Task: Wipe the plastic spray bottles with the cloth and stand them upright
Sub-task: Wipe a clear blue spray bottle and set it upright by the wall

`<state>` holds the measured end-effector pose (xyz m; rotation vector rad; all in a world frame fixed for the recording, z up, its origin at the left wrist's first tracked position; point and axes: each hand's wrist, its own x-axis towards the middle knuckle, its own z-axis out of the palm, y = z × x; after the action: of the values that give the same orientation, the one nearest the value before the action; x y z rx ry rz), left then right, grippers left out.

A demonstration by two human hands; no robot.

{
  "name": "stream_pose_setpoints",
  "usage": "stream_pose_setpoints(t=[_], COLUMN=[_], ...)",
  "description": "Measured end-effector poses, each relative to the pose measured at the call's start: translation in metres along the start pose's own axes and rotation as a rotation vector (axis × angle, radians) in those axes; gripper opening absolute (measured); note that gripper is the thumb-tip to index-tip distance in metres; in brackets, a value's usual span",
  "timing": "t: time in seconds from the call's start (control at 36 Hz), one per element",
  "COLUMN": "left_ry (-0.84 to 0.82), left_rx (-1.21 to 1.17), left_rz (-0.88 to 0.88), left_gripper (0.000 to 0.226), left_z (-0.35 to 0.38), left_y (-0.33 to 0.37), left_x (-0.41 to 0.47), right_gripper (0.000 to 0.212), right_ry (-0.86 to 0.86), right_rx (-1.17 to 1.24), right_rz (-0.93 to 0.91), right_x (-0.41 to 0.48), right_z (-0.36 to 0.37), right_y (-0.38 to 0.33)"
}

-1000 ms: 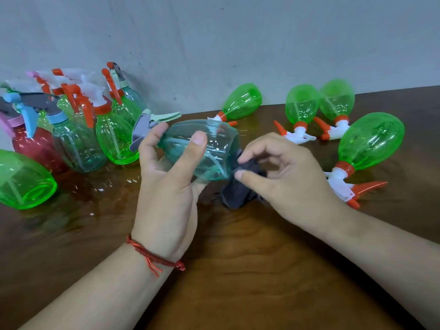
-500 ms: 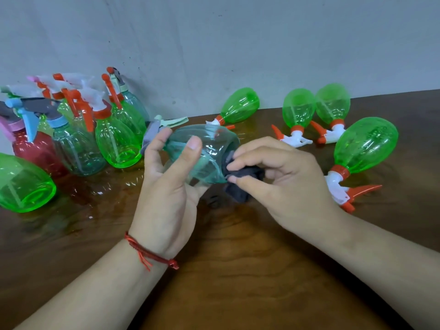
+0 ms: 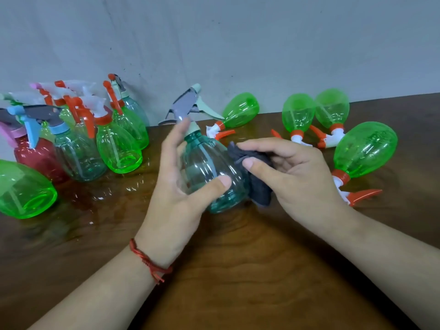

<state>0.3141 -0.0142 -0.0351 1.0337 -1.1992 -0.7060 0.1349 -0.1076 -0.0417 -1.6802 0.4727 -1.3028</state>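
Hands: left (image 3: 181,186) curled around upright teal bottle (image 3: 209,172), right (image 3: 292,177) pinching grey cloth (image 3: 257,179) against it.

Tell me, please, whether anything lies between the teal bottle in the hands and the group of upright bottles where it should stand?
Nothing visible does. The teal bottle, held by the left hand with the cloth against it, has bare table between it and the upright bottles. Only the left hand's own fingers sit on that side.
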Motion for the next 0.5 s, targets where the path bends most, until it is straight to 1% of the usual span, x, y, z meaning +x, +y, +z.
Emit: stream_pose_setpoints(t=[0.06,0.11,0.17,0.22,0.31,0.39,0.44,0.5], left_ry=[0.069,0.12,0.108,0.068,0.001,-0.06,-0.096,-0.128], left_rx=[-0.049,-0.094,-0.054,0.026,0.164,0.259,0.287,0.314], left_rz=[-0.003,-0.047,-0.051,-0.031,0.015,0.04,0.053,0.065], left_gripper=[0.099,0.1,0.095,0.087,0.086,0.089,0.089,0.088], left_z=[0.001,0.003,0.005,0.004,0.001,0.002,0.005,0.008], left_y=[-0.001,0.0,0.0,0.001,0.003,0.004,0.005,0.006], left_x=[0.001,0.001,0.002,0.002,0.001,0.0,-0.002,-0.004], right_gripper=[0.029,0.029,0.029,0.029,0.029,0.023,0.019,0.018], right_ry=[0.0,-0.025,-0.056,-0.041,0.116,0.287,0.34,0.365], right_rx=[0.035,0.029,-0.016,-0.038,-0.073,-0.165,-0.293,-0.387], right_rz=[0.004,0.009,-0.004,-0.034,-0.118,-0.229,-0.282,-0.292], right_x=[0.0,-0.001,-0.003,-0.004,0.003,0.014,0.021,0.024], right_z=[-0.001,0.0,0.001,0.001,-0.005,-0.02,-0.029,-0.034], right_y=[-0.001,-0.002,-0.001,-0.001,-0.008,-0.016,-0.016,-0.013])
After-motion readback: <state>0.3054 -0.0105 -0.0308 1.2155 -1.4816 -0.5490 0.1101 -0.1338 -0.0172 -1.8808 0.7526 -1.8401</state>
